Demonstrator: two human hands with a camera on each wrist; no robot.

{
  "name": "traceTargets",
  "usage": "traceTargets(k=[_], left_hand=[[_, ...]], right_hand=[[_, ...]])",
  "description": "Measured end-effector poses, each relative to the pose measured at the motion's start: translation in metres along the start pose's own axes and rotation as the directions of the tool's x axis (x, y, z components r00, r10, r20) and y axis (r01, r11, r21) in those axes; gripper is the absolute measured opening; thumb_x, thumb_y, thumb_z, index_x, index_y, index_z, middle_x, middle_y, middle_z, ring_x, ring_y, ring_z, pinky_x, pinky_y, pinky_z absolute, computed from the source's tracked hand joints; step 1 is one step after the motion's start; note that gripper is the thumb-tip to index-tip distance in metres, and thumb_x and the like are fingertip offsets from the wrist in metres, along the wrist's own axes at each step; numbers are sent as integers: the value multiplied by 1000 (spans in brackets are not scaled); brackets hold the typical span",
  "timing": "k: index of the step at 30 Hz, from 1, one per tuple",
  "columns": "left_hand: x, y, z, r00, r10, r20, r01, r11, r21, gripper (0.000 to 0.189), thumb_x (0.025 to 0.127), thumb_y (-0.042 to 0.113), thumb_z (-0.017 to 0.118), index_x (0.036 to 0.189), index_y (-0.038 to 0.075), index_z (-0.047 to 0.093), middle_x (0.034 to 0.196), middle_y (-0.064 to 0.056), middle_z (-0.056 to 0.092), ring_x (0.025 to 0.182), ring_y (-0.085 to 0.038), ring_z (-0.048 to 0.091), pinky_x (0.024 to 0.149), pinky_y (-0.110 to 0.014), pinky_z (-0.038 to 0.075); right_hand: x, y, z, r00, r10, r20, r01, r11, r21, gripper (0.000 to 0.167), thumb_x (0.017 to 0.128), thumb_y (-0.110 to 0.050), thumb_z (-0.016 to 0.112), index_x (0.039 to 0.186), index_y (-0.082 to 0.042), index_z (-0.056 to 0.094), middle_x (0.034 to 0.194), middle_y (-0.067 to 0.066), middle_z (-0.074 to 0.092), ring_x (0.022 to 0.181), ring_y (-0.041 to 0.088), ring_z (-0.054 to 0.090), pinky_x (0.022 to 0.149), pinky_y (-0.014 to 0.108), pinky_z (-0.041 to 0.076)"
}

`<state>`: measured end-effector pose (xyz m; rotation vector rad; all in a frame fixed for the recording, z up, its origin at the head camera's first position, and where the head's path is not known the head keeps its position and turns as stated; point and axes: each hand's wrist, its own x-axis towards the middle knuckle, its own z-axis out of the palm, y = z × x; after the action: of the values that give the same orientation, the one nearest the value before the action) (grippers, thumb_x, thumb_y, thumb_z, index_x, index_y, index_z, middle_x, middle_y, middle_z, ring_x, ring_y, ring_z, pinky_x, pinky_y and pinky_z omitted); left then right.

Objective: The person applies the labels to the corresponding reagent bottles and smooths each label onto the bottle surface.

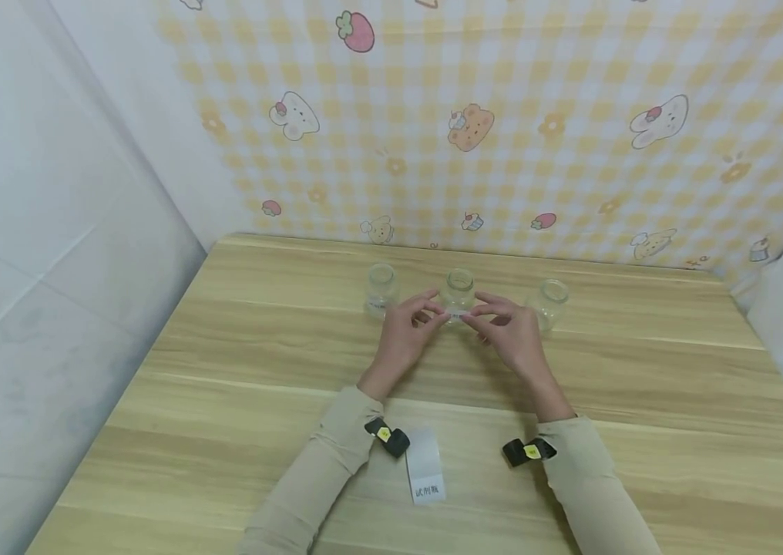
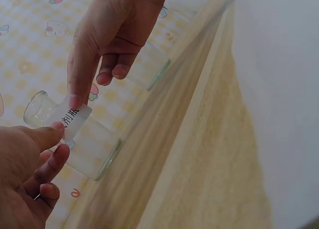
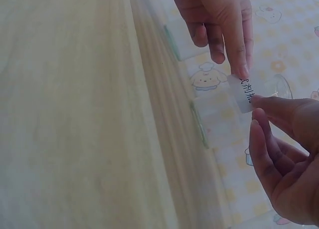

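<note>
A small white label [image 1: 457, 315] with dark handwritten characters lies at the front of the middle clear glass jar [image 1: 459, 282]. My left hand [image 1: 404, 333] pinches one end of the label, with the thumb on its face. At the other end, my right hand [image 1: 515, 338] holds it the same way. In the left wrist view the label [image 2: 76, 120] overlaps the jar's side, its writing facing outward. Whether it sticks to the glass I cannot tell. The jar stands upright, open at the top, between both hands.
To the left stands a similar glass jar [image 1: 381, 284] with a label low on it. Another glass jar [image 1: 553, 297] is at the right, partly behind the right hand. A white label strip [image 1: 425, 459] with writing lies between the forearms on the wooden table [image 1: 239, 432]. A patterned cloth [image 1: 391, 139] hangs behind.
</note>
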<state>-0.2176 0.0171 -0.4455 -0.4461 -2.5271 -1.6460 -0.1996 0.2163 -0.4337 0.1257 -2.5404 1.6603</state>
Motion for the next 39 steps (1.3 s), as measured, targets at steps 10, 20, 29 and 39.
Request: traceTargets(k=[10, 20, 29, 39], left_hand=[[1, -3, 1, 1000, 6, -4, -6, 1000, 10, 13, 96, 19, 75, 98, 6, 76, 139, -10, 66, 85, -23, 73, 83, -35, 58], [0, -4, 1, 999, 42, -13, -42, 999, 15, 12, 97, 17, 74, 97, 4, 74, 136, -15, 67, 87, -22, 74, 78, -31, 59], [2, -4, 1, 1000, 31, -1, -31, 999, -13, 13, 98, 17, 73, 97, 4, 74, 137, -14, 66, 91, -26, 74, 82, -33, 60], [3, -6, 3, 1000, 14, -10, -14, 1000, -9, 12, 97, 15, 74, 98, 4, 73, 137, -13, 66, 90, -25, 74, 82, -31, 60]], right_hand=[[1, 1, 2, 1000, -3, -12, 3, 1000, 7, 23, 93, -18, 80, 100, 4, 78, 141, 15, 64, 71, 34, 73, 60, 27, 59], [0, 0, 3, 1000, -19, -3, 19, 1000, -1, 24, 94, -17, 79, 102, 5, 77, 141, 17, 63, 76, 35, 75, 63, 35, 62], [1, -1, 2, 1000, -20, -4, 20, 1000, -20, 25, 94, -18, 79, 103, 5, 78, 140, 15, 64, 76, 32, 76, 61, 34, 61], [1, -1, 3, 1000, -29, -8, 29, 999, -25, 24, 94, -17, 78, 103, 5, 78, 139, 15, 65, 77, 33, 75, 60, 35, 61]])
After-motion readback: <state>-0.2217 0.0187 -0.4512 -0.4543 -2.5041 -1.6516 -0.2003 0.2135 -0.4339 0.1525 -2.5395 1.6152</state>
